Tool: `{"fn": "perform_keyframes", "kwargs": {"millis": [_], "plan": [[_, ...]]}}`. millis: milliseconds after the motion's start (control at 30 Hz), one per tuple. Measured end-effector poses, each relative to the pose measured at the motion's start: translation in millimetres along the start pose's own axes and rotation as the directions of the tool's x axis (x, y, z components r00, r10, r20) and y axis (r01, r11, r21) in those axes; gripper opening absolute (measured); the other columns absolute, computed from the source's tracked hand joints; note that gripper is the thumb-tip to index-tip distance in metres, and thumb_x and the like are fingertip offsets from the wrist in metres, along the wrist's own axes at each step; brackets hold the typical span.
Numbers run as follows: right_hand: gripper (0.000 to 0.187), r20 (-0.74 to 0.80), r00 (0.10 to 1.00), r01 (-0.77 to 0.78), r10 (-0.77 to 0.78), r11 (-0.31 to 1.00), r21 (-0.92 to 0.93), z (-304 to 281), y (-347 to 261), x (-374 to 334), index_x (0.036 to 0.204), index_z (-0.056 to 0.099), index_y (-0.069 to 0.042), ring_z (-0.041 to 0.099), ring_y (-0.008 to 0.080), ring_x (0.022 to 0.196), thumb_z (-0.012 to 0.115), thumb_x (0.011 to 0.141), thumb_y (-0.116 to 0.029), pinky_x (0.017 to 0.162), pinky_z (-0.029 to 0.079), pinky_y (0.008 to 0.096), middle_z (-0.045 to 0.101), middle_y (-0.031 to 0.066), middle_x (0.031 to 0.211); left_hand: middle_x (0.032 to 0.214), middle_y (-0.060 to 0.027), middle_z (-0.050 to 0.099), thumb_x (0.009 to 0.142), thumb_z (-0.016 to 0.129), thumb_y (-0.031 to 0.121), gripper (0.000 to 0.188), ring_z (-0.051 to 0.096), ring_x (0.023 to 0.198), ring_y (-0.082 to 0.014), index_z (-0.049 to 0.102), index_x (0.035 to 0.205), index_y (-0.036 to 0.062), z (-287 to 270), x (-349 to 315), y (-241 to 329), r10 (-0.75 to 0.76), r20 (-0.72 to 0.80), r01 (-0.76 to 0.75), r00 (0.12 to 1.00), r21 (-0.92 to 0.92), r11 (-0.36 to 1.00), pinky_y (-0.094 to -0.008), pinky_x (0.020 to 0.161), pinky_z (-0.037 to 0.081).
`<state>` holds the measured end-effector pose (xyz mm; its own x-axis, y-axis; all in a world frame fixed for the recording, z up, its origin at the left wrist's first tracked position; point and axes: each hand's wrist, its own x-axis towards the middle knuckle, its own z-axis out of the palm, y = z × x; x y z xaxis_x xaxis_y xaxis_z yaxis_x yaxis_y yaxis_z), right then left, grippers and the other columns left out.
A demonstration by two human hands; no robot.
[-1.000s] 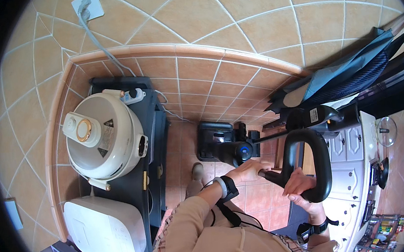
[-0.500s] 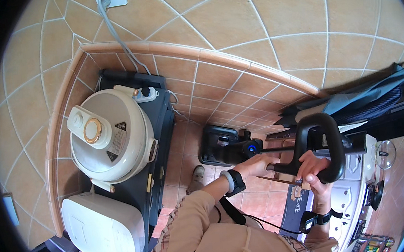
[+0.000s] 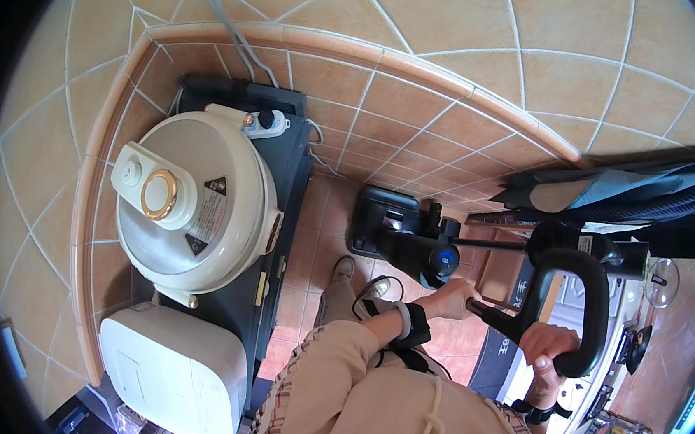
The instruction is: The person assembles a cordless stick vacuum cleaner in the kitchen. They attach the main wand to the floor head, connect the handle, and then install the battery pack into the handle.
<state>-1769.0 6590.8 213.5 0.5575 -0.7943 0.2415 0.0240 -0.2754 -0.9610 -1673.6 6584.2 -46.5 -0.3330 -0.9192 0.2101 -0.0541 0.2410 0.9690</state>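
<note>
A black upright floor washer (image 3: 419, 259) with a lit blue display and a loop-shaped handle stands in front of me. My left hand (image 3: 451, 299) is closed round the lower end of the handle's shaft. My right hand (image 3: 551, 346) is closed on the near side of the loop handle (image 3: 593, 299). Both wrists carry dark bands. The machine's black base (image 3: 379, 221) rests on the tiled floor by the wall, partly hidden behind the body.
At left, a dark cabinet (image 3: 244, 305) bears a cream pressure cooker (image 3: 201, 201), a white box-shaped appliance (image 3: 178, 376) and a power strip (image 3: 269, 123). Dark garments (image 3: 610, 194) hang at right. Beyond the handle stand a white cabinet and a glass lid (image 3: 662, 283).
The handle and both my hands have come lower in the view, and the loop has turned slightly. Both hands keep their hold. My second shoe now shows.
</note>
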Motion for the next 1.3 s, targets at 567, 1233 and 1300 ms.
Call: {"fn": "perform_keyframes", "kwargs": {"millis": [567,1233,1300], "plan": [[0.025,-0.055,0.998,-0.023,0.025,0.999,0.047,-8.9,5.6,26.0,0.073,0.053,-0.010,0.048,0.0140,0.047,0.073,0.084,-0.020,0.052,0.041,0.0313,0.053,0.0024,0.055,0.068,-0.0205,0.061,0.073,0.073,0.020,0.015,0.060,0.066,-0.0394,0.069,0.068,0.0065,-21.5,19.3,13.3,-0.120,-0.027,0.120,0.992,-0.001,0.993,-0.0436,0.057,0.046],[0.024,0.395,0.902,0.043,-0.173,0.948,0.316,-28.2,13.6,33.7,0.067,0.055,-0.004,0.056,0.0232,0.042,0.074,0.079,-0.008,0.048,0.049,0.0344,0.058,0.0089,0.052,0.064,-0.0165,0.056,0.066,0.071,0.008,0.016,0.058,0.064,-0.0379,0.055,0.064,0.0047,14.6,-0.9,8.3,0.045,-0.330,-0.065,0.943,-0.049,0.997,-0.0409,0.055,0.043],[0.019,0.474,0.859,0.028,-0.192,0.943,0.333,-28.7,12.4,44.1,0.071,0.055,-0.001,0.057,0.0265,0.044,0.071,0.080,-0.001,0.049,0.049,0.0360,0.058,0.0112,0.055,0.064,-0.0158,0.056,0.066,0.071,0.007,0.016,0.058,0.064,-0.0372,0.055,0.064,0.0044,11.8,-2.1,6.5,0.042,-0.326,-0.067,0.944,-0.064,0.996,-0.0403,0.055,0.044]]}}
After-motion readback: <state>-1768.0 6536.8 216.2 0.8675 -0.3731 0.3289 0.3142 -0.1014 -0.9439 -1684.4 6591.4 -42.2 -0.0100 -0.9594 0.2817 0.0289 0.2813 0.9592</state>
